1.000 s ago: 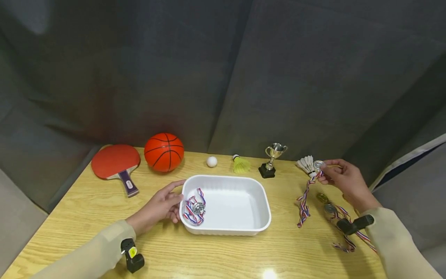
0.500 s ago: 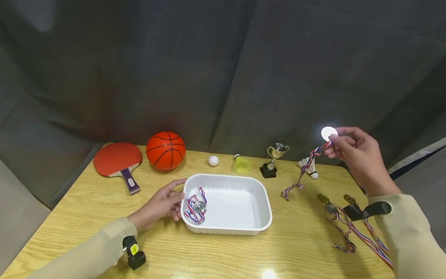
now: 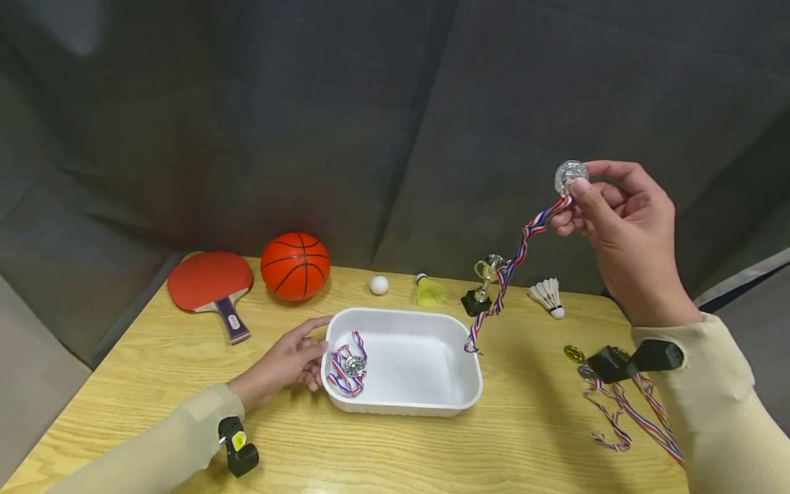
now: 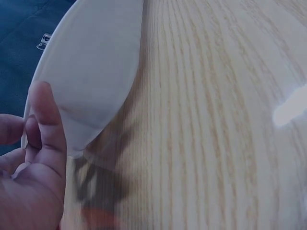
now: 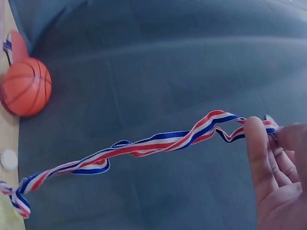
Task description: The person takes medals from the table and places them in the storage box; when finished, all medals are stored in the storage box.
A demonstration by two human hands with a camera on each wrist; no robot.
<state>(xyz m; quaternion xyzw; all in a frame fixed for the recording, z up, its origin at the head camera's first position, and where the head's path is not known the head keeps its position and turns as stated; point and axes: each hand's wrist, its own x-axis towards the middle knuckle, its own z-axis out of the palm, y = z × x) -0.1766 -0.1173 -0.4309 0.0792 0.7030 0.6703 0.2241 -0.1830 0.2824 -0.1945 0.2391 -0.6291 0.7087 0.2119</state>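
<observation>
My right hand [image 3: 636, 226] is raised at the right in the head view. Its thumb and fingers pinch a silver medal [image 3: 569, 177], whose twisted red, white and blue ribbon [image 5: 163, 142] hangs down to the left. The ribbon's tail passes in front of a small trophy cup [image 3: 478, 302] and overlaps the right rim of a white plastic basin [image 3: 407, 410]. My left hand [image 3: 285, 360] rests against the basin's left end, fingers relaxed at the rim. Inside the basin, at its left, lies another silver medal [image 3: 354, 366] with its ribbon bunched up.
More medals, including a gold medal [image 3: 574, 354] and a silver medal [image 3: 587, 372], lie at the right under my forearm. Along the back stand a table tennis bat [image 3: 210, 280], basketball [image 3: 295, 267], white ball [image 3: 379, 285], yellow shuttlecock [image 3: 430, 291] and white shuttlecock [image 3: 547, 296].
My right hand has lifted the silver medal from beside the white shuttlecock, high above the table. Its ribbon has swung left, to the basin's right rim. The left hand stays at the basin.
</observation>
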